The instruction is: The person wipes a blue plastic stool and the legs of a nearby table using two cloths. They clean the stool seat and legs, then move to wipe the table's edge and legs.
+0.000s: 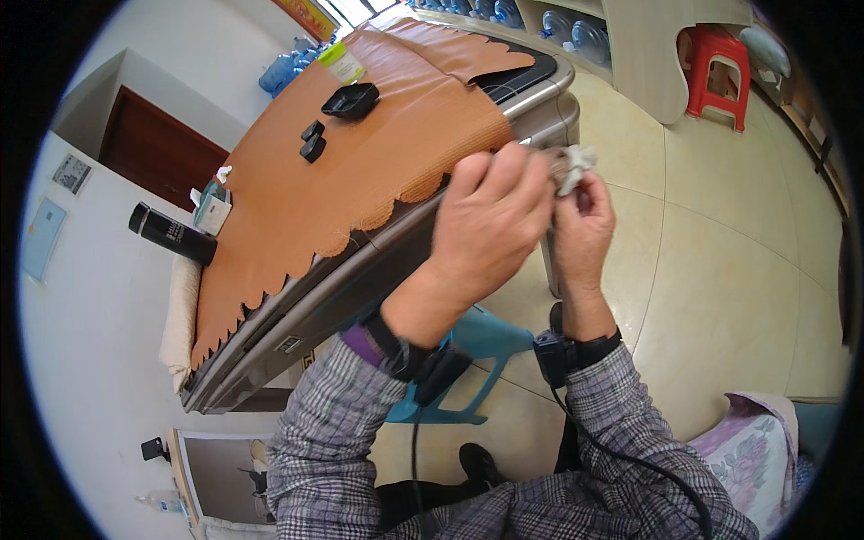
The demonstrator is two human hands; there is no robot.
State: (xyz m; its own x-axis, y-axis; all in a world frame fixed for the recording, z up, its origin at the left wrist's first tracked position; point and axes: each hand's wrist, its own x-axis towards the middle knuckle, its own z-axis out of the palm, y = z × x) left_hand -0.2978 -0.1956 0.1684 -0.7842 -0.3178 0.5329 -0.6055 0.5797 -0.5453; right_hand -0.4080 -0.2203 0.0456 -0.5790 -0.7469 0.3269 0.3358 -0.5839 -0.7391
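Note:
My left hand (496, 216) is raised beside the corner of a table covered with a brown, scallop-edged cloth (270, 196). Its fingers curl towards a small bundle, brownish with a crumpled whitish part (575, 169), perhaps cloth or tissue. My right hand (586, 223) pinches the whitish part from below between thumb and fingers. The left fingertips are hidden and blurred, so their hold cannot be told. On the cloth lie a black tray (351, 101) and small black blocks (312, 142); a tub with a green lid (342, 63) stands farther back.
A black bottle (174, 233) and a tissue box (213, 208) are at the table's far left. Under my arms is a blue plastic stool (489, 337). A red stool (721, 74) stands by the shelf at upper right, and cables hang from both wrists.

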